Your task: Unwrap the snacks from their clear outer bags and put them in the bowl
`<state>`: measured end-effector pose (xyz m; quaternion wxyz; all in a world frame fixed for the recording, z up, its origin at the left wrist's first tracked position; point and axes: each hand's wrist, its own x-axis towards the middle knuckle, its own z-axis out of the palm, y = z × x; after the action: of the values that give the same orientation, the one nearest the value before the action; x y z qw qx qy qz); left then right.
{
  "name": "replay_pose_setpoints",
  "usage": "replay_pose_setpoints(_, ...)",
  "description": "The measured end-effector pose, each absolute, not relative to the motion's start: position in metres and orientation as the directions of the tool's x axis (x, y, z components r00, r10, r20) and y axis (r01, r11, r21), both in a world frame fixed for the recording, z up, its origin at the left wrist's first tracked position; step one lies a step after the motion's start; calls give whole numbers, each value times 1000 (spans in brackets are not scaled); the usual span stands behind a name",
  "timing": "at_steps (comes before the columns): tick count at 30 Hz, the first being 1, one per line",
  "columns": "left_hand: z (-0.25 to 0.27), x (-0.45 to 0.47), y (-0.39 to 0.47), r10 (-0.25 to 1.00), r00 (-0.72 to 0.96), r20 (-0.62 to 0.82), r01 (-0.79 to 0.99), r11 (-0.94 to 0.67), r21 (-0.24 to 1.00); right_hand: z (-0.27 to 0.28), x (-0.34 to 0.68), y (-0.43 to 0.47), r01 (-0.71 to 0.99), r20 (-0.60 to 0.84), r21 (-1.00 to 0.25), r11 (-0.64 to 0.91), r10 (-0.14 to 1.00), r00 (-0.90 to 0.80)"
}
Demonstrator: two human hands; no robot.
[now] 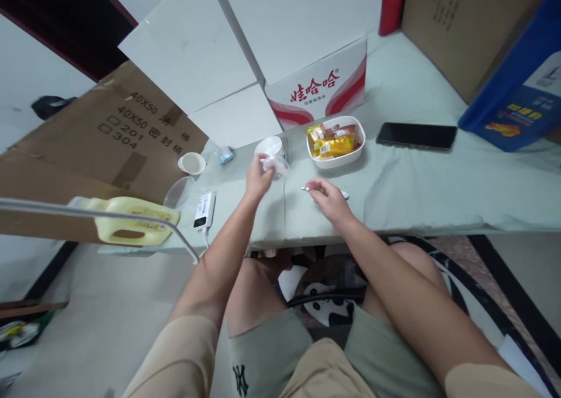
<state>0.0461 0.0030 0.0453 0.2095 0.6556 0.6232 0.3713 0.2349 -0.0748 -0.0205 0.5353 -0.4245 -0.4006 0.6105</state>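
Observation:
My left hand [259, 179] is closed on a crumpled clear plastic wrapper [277, 165], held right in front of a white cup [269, 145] and hiding part of it. My right hand [328, 200] is low over the cloth, its fingers pinched around a small whitish piece [304, 188] too small to name. Another bit of white [345, 195] shows on the far side of this hand; whether the two are one object I cannot tell. Behind my right hand stands a white bowl [335, 163] with several yellow and brown wrapped snack packets [336, 146] in it.
Left on the cloth-covered table [416, 193] are a paper cup [191, 163], a blue-and-clear packet [225, 155], a clear lid [179, 191], a power bank [204, 210] and a yellow jug [135, 220] lying down. A phone [416, 136] and a blue container [517, 88] are right; boxes line the back.

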Motion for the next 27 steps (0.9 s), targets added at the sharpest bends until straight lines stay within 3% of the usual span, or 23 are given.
replay_pose_setpoints(3,70,27,39,877,-152,457,883,-87,462,-22,236,-77,-239,-110,-963,-124,991,-72)
replay_pose_setpoints(5,78,24,60,872,-144,468,952,-6,305,-22,235,-77,-197,-106,-973,-123,990,-96)
replay_pose_setpoints(8,77,32,86,939,-110,326,980,47,194,-20,232,-75,-168,-106,-978,-122,989,-103)
replay_pose_setpoints(12,75,48,109,996,-93,-17,992,94,83,-19,230,-74,-152,-75,-983,-99,985,-158)
replay_pose_setpoints(16,85,51,124,944,-60,-324,978,121,171,-21,229,-76,-114,-71,-989,-96,975,-209)
replay_pose_setpoints(18,87,48,131,919,-40,-392,980,113,164,-20,227,-77,-87,-56,-993,-77,973,-224)
replay_pose_setpoints(23,71,43,152,908,-22,-419,999,3,-47,-12,223,-80,-27,-81,-995,-91,962,-259)
replay_pose_setpoints(27,51,41,161,888,-33,-459,998,6,-60,-10,221,-81,13,-107,-994,-108,956,-272)
